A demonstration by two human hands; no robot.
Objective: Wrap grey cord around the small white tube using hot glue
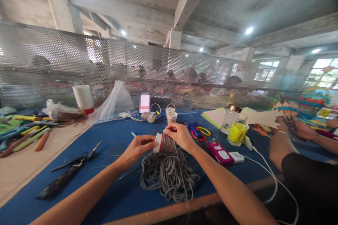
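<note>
Right above the pile of grey cord [169,177], a white paper cup [158,142] wrapped in cord lies tipped on its side. The left hand [141,149] holds the cup by its bare white end between thumb and fingers. The right hand [181,136] has its fingertips narrowed at the top of the winding; I cannot tell whether they pinch a strand. One strand hangs from the cup across the pile. Left of the pile lie black-handled snips [71,172]; right of it, a purple box [220,154]; beyond it, a phone [144,103].
</note>
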